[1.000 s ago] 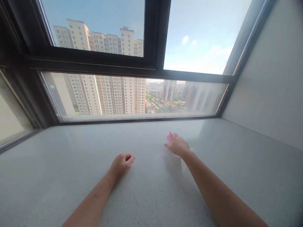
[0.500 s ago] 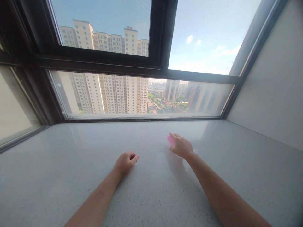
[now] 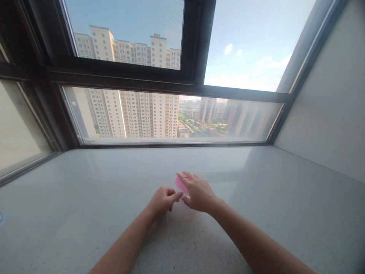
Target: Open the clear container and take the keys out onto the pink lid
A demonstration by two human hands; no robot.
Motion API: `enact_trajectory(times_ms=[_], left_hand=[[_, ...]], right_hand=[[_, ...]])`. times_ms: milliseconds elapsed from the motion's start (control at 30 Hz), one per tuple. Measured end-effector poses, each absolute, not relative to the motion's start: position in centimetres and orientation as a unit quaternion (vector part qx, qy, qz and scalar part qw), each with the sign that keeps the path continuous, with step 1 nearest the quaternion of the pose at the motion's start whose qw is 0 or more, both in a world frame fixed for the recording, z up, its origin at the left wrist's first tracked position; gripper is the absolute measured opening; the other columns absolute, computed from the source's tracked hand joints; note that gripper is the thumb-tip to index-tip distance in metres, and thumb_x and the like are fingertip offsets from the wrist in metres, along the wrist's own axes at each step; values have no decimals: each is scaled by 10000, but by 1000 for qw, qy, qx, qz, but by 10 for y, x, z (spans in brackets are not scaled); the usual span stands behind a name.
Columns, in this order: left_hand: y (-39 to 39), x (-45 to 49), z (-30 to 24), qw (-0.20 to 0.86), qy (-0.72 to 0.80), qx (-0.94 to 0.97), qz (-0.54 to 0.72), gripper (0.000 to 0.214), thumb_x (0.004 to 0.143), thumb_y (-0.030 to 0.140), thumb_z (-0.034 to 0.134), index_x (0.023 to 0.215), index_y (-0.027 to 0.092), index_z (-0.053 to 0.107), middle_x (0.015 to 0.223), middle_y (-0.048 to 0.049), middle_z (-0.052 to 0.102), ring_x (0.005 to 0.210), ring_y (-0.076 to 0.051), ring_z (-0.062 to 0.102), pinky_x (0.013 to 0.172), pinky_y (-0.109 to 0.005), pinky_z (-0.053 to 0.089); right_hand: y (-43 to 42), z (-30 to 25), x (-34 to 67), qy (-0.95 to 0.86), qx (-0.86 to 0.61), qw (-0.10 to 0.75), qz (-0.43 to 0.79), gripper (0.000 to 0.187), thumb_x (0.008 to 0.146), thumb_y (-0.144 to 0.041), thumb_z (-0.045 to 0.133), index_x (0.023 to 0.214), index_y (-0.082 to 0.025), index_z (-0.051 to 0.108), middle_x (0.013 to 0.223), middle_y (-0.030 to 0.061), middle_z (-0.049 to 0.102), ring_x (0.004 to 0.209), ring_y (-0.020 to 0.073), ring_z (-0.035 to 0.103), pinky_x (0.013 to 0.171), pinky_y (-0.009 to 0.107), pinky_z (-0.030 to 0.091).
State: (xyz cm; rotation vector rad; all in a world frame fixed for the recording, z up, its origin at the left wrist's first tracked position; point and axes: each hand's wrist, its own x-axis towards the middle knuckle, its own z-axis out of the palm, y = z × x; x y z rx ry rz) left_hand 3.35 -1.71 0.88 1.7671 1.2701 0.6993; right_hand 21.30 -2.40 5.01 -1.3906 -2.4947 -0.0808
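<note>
Curving over a small pink object (image 3: 180, 185), our right hand (image 3: 199, 193) holds it from the right, fingers stretched across its far side and thumb below on the near side; the grip covers much of the object, so we cannot make out its full shape. Our left hand (image 3: 162, 198) is just beside it on the left, fingers curled and thumb reaching toward the object's near edge; we cannot tell whether those fingertips touch it or pinch anything. The two hands are close together, with the pink object between them near the middle of the scene. Our bare left forearm (image 3: 125, 238) and right forearm (image 3: 253, 236) run back to the near edge, spreading apart as they go. Beneath them lies a pale, speckled windowsill (image 3: 85, 190), glossy toward its far side, where we see soft reflections. A plain white wall (image 3: 327, 118) closes it off on the right. Along the far side and round to the left stands a dark window frame (image 3: 128, 79). Through the glass, we see tall cream apartment buildings (image 3: 137, 114) on the left, hazier towers (image 3: 207, 109) and greenery (image 3: 196, 131) farther right, and blue sky (image 3: 251, 30) with a few white clouds (image 3: 228, 48).
</note>
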Motion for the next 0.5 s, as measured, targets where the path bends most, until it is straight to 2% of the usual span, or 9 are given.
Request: enact_trajectory(times_ms=[100, 200, 367, 500], left_hand=[[-26, 46, 12, 505, 488, 658, 271, 606, 676, 676, 479, 696, 84, 609, 521, -44, 574, 351, -101, 430, 371, -210, 284], [-29, 51, 13, 559, 478, 614, 287, 635, 662, 697, 482, 692, 76, 610, 551, -63, 599, 333, -80, 406, 350, -199, 259], [-31, 56, 7, 551, 488, 581, 347, 614, 642, 693, 517, 667, 85, 592, 383, 29, 436, 300, -49, 292, 338, -187, 194], [-33, 59, 3, 529, 498, 581, 367, 570, 655, 670, 529, 619, 101, 555, 377, 31, 435, 299, -48, 304, 350, -189, 213]], right_hand=[[-31, 49, 204, -868, -478, 133, -7, 836, 668, -373, 539, 1412, -219, 192, 1369, 115, 324, 1109, 293, 404, 870, 383, 371], [-32, 47, 203, -864, -486, 129, 4, 876, 644, -382, 548, 1417, -212, 174, 1366, 129, 318, 1087, 302, 414, 845, 392, 385], [-32, 48, 203, -860, -495, 128, 1, 873, 640, -334, 513, 1424, -201, 152, 1359, 142, 316, 1062, 305, 422, 813, 393, 396], [-34, 50, 202, -860, -495, 127, 0, 882, 626, -316, 506, 1424, -186, 154, 1341, 148, 333, 1046, 308, 426, 794, 389, 405]])
